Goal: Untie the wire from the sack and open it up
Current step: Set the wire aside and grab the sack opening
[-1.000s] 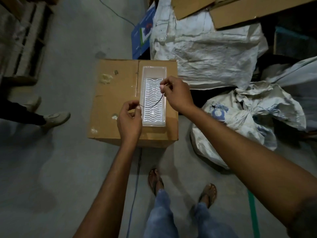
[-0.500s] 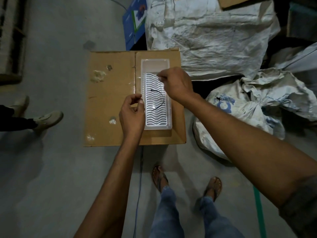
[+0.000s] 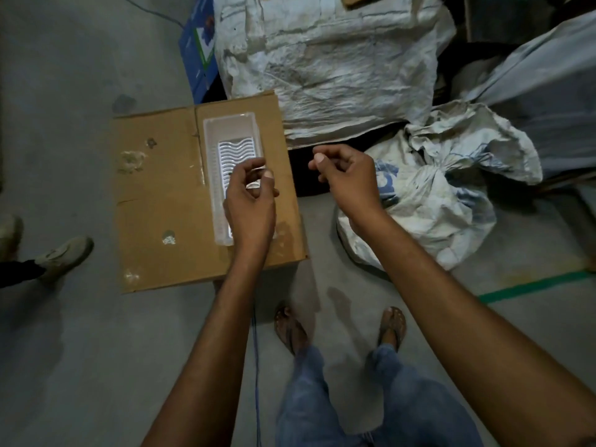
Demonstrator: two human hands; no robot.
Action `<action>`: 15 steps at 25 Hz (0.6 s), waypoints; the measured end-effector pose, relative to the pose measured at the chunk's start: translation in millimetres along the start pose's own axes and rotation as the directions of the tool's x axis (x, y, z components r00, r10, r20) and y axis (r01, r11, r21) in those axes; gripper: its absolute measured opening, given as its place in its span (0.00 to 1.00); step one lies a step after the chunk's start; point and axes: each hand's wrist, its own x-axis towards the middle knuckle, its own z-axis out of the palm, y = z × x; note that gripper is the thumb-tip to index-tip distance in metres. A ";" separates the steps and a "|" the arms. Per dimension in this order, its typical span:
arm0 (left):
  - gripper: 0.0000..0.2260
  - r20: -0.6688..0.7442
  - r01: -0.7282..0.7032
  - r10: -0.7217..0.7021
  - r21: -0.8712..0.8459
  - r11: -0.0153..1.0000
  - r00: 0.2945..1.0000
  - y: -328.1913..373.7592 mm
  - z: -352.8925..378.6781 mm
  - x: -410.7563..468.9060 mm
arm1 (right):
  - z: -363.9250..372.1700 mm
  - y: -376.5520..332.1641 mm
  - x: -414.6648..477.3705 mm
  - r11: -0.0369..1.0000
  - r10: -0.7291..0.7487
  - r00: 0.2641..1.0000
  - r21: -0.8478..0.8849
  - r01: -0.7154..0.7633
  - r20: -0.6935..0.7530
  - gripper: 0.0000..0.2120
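Note:
A crumpled white woven sack [image 3: 451, 201] with blue print lies on the floor to the right, its neck bunched at about its middle. My right hand [image 3: 348, 175] hovers just left of it, fingers loosely curled and empty. My left hand [image 3: 251, 201] hangs over a white ribbed plastic tray [image 3: 225, 124] that sits on a cardboard box [image 3: 154, 204]; its fingers are curled and apart with nothing in them. A small dark bit [image 3: 229, 173] shows in the tray beside that hand, possibly the wire; the rest of it is hidden.
A big white sack [image 3: 322, 59] lies behind the box, with a blue carton [image 3: 200, 53] beside it. Another person's shoe [image 3: 64, 253] is at the left. A blue cable [image 3: 256, 366] and green tape [image 3: 532, 285] run on the concrete floor near my sandalled feet.
The black wire that both hands held over the tray was let go into it. My right hand has since swung right toward the sack, and my left hand has shifted over the tray.

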 end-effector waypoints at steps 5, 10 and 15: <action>0.09 0.133 -0.056 0.056 -0.009 0.998 0.990 19.7 99.5 -52.8 | -114.1 22.0 -8.2 0.991 0.089 0.990 0.109 -0.076 -0.114 0.08; 0.10 0.234 0.000 0.006 -0.024 1.000 0.972 23.3 215.9 -99.9 | -240.3 58.9 7.7 0.980 0.179 0.958 0.124 -0.154 -0.225 0.05; 0.08 0.328 0.075 -0.062 -0.028 0.997 0.943 14.1 308.9 -116.0 | -329.0 108.9 35.5 0.964 0.263 0.899 0.138 -0.228 -0.351 0.04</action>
